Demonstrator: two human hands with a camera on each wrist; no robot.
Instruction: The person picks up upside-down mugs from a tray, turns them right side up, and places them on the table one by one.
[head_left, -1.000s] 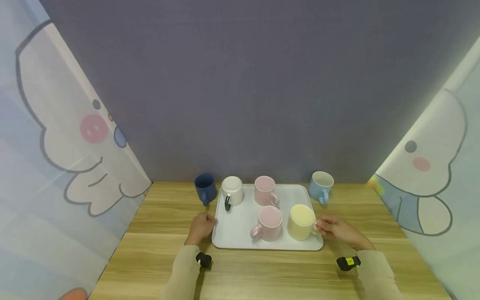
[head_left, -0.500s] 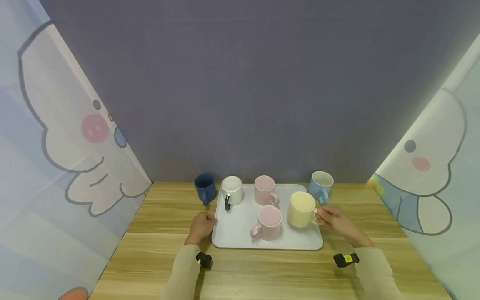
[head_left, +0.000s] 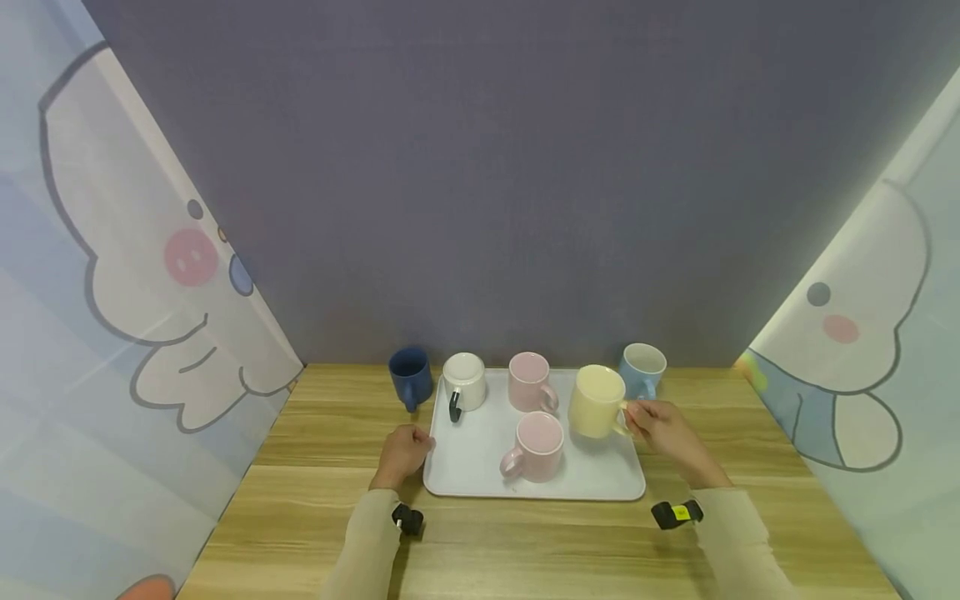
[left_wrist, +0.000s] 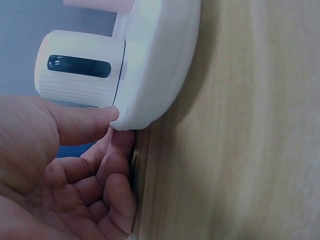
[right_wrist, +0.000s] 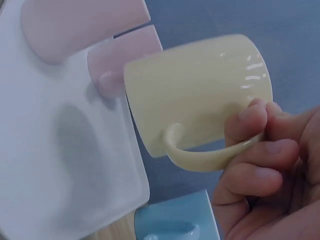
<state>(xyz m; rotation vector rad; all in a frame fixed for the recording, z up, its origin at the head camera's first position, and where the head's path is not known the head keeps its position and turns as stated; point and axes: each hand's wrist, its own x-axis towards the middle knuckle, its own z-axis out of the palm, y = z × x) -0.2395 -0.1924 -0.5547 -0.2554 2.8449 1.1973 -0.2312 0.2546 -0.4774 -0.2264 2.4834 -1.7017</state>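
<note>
A yellow mug hangs bottom up over the right part of the white tray. My right hand grips it by the handle, fingers curled round it. In the right wrist view, a gap and a shadow separate the mug from the tray. At the tray's left rim, my left hand pinches the edge; in the left wrist view its thumb lies on top. Bottom up on the tray stand two pink mugs and a white mug with a black handle.
On the wooden table, a dark blue mug stands upright left of the tray. Behind my right hand, an upright light blue mug stands off the tray's back right corner. A grey panel rises along the table's back edge.
My right hand has lifted the yellow mug off the tray and carried it backward and slightly left. The left hand and the other mugs have not moved.
</note>
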